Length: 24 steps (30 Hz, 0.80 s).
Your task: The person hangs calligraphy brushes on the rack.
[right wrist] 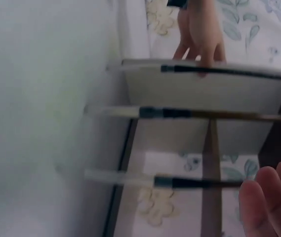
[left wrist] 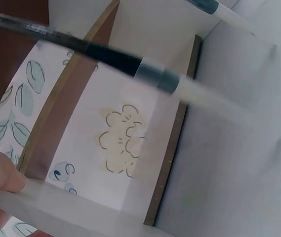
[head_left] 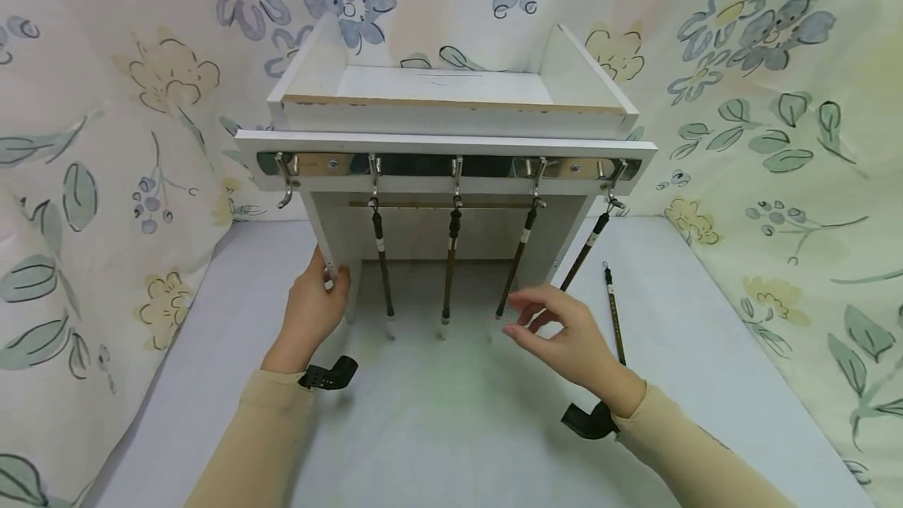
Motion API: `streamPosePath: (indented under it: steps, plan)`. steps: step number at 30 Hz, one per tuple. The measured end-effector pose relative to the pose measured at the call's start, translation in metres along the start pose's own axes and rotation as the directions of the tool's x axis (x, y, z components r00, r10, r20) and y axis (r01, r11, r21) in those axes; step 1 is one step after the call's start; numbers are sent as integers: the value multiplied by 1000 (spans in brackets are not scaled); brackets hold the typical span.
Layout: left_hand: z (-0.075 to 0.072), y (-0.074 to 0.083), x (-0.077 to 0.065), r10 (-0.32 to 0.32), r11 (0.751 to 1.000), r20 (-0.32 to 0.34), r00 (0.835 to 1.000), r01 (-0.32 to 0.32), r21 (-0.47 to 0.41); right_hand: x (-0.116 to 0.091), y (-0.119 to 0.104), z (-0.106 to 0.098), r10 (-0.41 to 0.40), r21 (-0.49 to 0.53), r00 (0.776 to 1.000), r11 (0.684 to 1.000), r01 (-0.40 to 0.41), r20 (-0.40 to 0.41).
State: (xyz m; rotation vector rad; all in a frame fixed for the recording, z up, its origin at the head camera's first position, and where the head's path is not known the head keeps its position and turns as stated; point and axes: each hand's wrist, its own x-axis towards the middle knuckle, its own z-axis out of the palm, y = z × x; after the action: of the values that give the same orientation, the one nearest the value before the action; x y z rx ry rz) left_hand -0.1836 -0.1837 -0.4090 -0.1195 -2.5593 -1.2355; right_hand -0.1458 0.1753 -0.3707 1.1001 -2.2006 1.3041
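Observation:
A white wooden shelf point(head_left: 451, 143) stands upright, with a row of metal hooks along its front rail. Several calligraphy brushes hang tip-down from these hooks, among them a middle brush point(head_left: 450, 265) and a left brush point(head_left: 383, 261). My left hand point(head_left: 310, 312) grips the front edge of the left side panel point(head_left: 337, 245), thumb on the inner face. Beside the lower part of the third brush point(head_left: 518, 257) is my right hand point(head_left: 567, 332), fingers loosely bent and thumb apart from them. The rightmost hanging brush point(head_left: 585, 251) passes behind that hand.
Another brush point(head_left: 614, 312) lies on the white tabletop point(head_left: 451, 429), right of the shelf. The leftmost hook point(head_left: 285, 179) carries no brush. An open box-like tray point(head_left: 451, 114) tops the shelf. Floral cloth point(head_left: 776, 202) surrounds the table at the back and sides.

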Motion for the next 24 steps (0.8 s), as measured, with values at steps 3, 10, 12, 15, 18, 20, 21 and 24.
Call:
streamPosePath:
  steps: [3, 10, 12, 15, 18, 20, 21, 24]
  plan:
    - [0, 0, 0, 0, 1000, 0, 1000, 0, -2, -15, 12, -13, 8, -19, 1000, 1000, -8, -16]
    - [0, 2, -1, -15, 1000, 7, 1000, 15, 5, -57, 52, -39, 209, -120, 976, 969, -215, -55]
    - [-1, 3, -1, -19, 1000, 7, 1000, 19, 3, -64, 57, -45, 282, -146, 956, 945, -291, -80]
    - [-2, 3, -1, -22, 1000, 4, 1000, 22, 5, -67, 55, -52, 356, -163, 927, 914, -371, -114]
    - [-2, 3, -1, -25, 1000, 8, 1000, 25, 1, -68, 51, -58, 421, -172, 896, 881, -442, -145]
    - [-1, 3, -1, -28, 1000, 12, 1000, 28, -4, -71, 52, -62, 454, -183, 876, 859, -479, -161]
    - [-1, 3, -1, -31, 999, 15, 999, 31, -6, -73, 54, -63, 471, -186, 866, 847, -498, -170]
    - [-1, 2, -1, -32, 999, 16, 999, 32, -5, -84, 72, -68, 515, -197, 836, 814, -546, -189]
